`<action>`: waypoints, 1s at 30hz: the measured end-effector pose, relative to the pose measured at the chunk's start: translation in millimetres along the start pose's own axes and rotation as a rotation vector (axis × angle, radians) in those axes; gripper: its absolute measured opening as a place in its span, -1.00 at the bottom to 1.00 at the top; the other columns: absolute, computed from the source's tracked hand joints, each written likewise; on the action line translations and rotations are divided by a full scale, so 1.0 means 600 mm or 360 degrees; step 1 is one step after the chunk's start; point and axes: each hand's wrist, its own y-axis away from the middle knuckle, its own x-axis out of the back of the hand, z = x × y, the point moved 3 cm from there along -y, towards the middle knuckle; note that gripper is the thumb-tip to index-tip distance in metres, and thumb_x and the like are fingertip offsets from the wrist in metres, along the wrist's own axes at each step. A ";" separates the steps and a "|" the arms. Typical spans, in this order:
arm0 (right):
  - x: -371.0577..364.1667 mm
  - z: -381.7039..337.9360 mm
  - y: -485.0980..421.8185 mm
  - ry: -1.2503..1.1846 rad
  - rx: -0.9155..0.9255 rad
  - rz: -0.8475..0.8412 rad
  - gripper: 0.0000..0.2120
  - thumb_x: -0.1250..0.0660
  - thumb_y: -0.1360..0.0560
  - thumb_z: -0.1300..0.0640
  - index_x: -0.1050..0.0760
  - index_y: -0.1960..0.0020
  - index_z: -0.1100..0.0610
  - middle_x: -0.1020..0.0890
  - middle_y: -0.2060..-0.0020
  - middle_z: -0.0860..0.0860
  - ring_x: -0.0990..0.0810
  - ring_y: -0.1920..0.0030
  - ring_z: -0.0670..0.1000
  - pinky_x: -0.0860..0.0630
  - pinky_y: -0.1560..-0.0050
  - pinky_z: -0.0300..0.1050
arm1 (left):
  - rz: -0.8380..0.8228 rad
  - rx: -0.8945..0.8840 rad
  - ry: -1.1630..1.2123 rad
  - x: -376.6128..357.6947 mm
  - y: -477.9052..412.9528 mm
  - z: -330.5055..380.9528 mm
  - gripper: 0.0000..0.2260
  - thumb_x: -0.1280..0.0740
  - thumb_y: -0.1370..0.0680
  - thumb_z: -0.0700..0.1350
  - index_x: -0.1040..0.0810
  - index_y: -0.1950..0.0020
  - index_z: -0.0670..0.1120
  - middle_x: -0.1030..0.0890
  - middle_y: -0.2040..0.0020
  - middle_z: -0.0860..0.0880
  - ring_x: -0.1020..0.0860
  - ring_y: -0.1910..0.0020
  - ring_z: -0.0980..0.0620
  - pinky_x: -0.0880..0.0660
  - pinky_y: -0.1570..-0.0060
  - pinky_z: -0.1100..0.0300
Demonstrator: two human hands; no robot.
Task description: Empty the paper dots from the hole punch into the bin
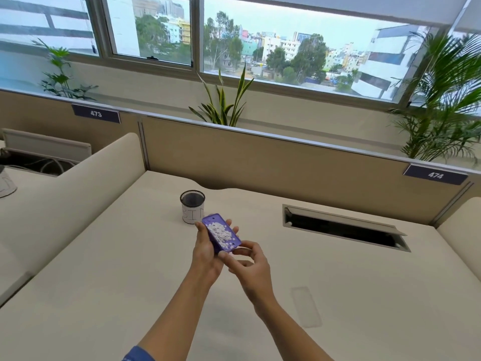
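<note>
Cradling the purple hole-punch tray (221, 234) open-side up in my left hand (205, 252), right hand (250, 264) fingers pinching its near end above the worktop (104, 282), just short of the bin (192, 206): light, rigid; paper dots (220, 232) loose, spill-prone, so grip the side walls.

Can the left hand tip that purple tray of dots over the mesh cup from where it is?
Probably yes. The left hand holds the purple tray just in front of the mesh cup, whose mouth is open, with nothing between them; the right hand only steadies the near end.
</note>
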 end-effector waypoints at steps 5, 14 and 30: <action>-0.053 -0.011 -0.024 0.0003 0.0121 0.0104 -0.46 -0.58 -0.27 -0.10 -0.50 -0.17 0.01 -0.67 0.00 -0.13 -0.71 0.11 -0.10 -0.65 0.14 -0.21 | -0.0013 -0.0049 -0.0024 0.027 -0.017 0.043 -0.44 -0.01 -0.58 0.26 -0.32 -0.45 -0.04 -0.63 -0.17 -0.07 -0.63 -0.07 -0.14 -0.65 0.13 0.02; -0.105 -0.007 -0.082 0.0159 0.0295 0.0110 -0.47 -0.60 -0.23 -0.12 -0.60 -0.10 0.09 -0.73 0.07 -0.05 -0.72 0.12 -0.06 -0.67 0.18 -0.18 | 0.0015 -0.0114 -0.0118 0.078 -0.057 0.085 -0.43 -0.03 -0.58 0.23 -0.32 -0.47 -0.08 -0.60 -0.20 -0.15 -0.60 -0.10 -0.17 -0.65 0.16 0.08; -0.184 -0.029 -0.253 0.0369 0.0396 -0.0175 -0.49 -0.54 -0.22 -0.17 -0.56 -0.09 0.02 -0.69 0.05 -0.06 -0.70 0.06 -0.12 -0.64 0.16 -0.26 | 0.0071 -0.0210 -0.0311 0.142 -0.184 0.193 -0.50 -0.32 -0.48 0.04 -0.42 -0.39 -0.08 -0.55 -0.25 -0.21 -0.59 -0.13 -0.29 -0.66 0.16 -0.06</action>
